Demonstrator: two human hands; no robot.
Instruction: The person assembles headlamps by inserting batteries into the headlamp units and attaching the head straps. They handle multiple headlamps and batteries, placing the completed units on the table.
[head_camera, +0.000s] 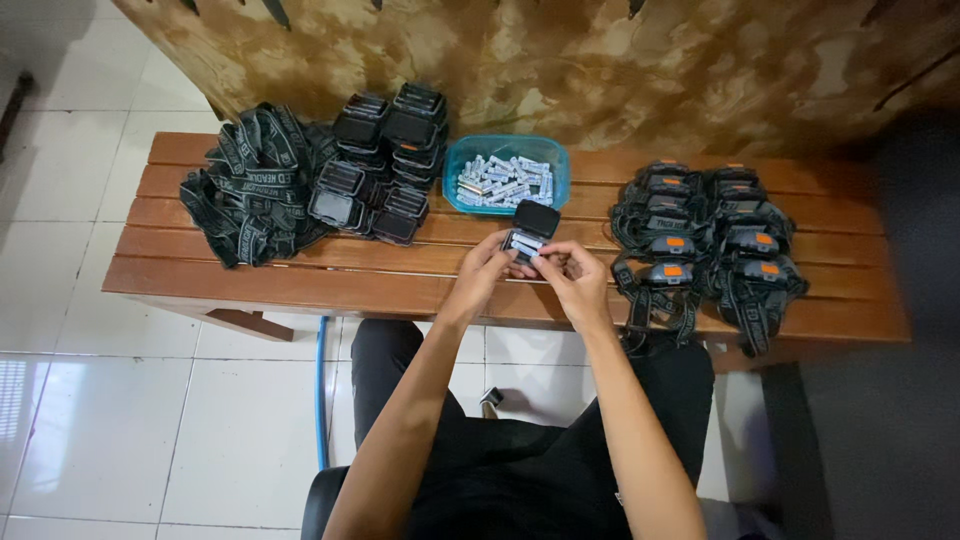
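Note:
My left hand (482, 272) holds a small black headlamp body (528, 232) with its back cover flipped open, just above the wooden bench (300, 275). My right hand (572, 272) pinches a small white battery (541, 258) at the open compartment. Both hands meet over the bench's front middle. Behind them stands a blue plastic tub (506, 175) filled with several white batteries.
A heap of black elastic straps (252, 180) lies at the bench's left. Stacked black lamp bodies (385, 160) sit beside it. Several assembled headlamps with orange buttons (710, 235) pile up on the right. A camouflage cloth (560, 60) hangs behind. White floor tiles lie below.

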